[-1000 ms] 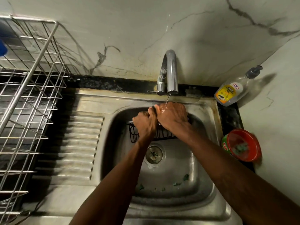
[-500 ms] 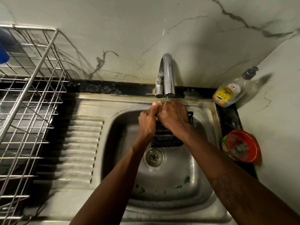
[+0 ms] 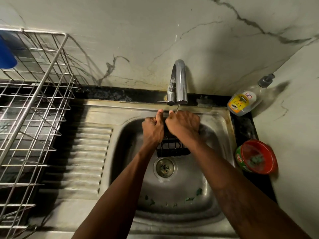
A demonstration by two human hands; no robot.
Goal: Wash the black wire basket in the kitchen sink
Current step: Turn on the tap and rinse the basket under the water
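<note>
The black wire basket (image 3: 172, 147) hangs on end in the steel sink (image 3: 221, 128), just above the drain (image 3: 164, 167). My left hand (image 3: 152, 129) grips its left side, thumb pointing up. My right hand (image 3: 183, 124) is closed over its top right part and hides most of it. Both hands sit right under the chrome tap (image 3: 179, 83), from which a thin stream of water falls onto my right hand. Only the basket's lower end shows between my wrists.
A steel dish rack (image 3: 34, 107) stands on the drainboard at the left, with a blue object (image 3: 6, 52) at its far corner. A soap bottle (image 3: 245, 99) and a red tub (image 3: 257, 156) stand at the sink's right. Green scraps (image 3: 198, 191) lie in the basin.
The basket has turned from lying sideways to standing on end, narrow between my hands. My hands have drawn closer together under the tap.
</note>
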